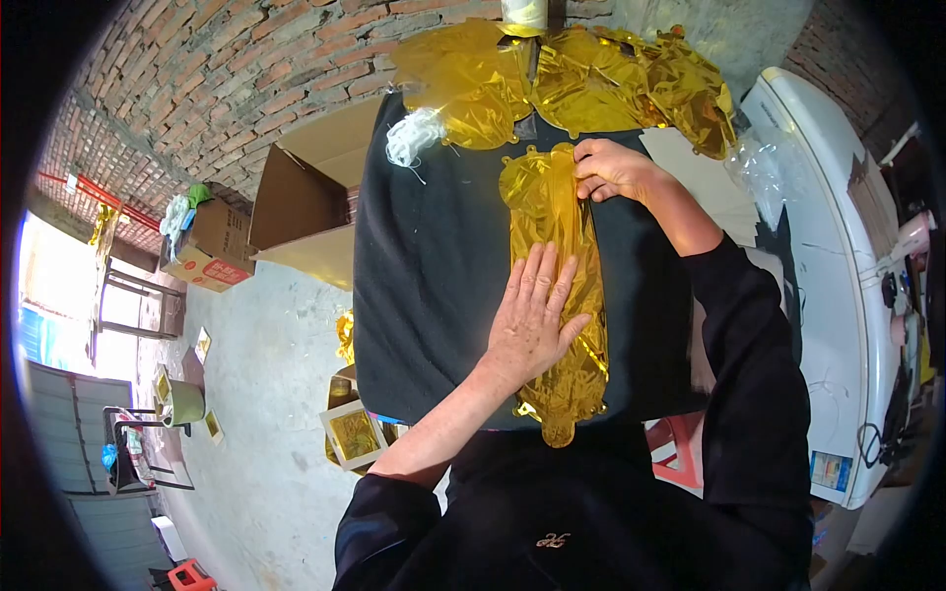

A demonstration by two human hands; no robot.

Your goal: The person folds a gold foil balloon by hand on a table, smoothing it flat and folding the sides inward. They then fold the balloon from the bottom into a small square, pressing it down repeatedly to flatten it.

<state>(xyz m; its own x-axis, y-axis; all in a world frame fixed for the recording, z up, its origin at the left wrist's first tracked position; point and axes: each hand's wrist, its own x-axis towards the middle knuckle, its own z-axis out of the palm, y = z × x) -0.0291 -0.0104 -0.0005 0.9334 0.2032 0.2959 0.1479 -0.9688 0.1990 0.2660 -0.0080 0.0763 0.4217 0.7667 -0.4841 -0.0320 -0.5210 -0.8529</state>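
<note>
A flat, uninflated gold foil balloon [540, 212], long and narrow, lies lengthwise on a black cloth-covered table [434, 286]. Its rounded tab hangs just past the near table edge. My left hand [527, 325] rests flat across the balloon's middle, fingers stretched out. At the far right corner of the balloon, my right hand [616, 172] has its fingers curled and pinched on the foil edge. Beyond it lie more gold foil balloons in a left pile [463, 84] and a right pile [601, 84]. A tangle of white string [416, 136] sits at the far left of the table.
An open cardboard box [305, 197] stands left of the table. A white appliance-like cabinet [818, 197] is on the right, with clear plastic [769, 158] beside it. A white roll [524, 15] stands at the back against the brick wall [325, 49]. A red stool [677, 453] shows below the table.
</note>
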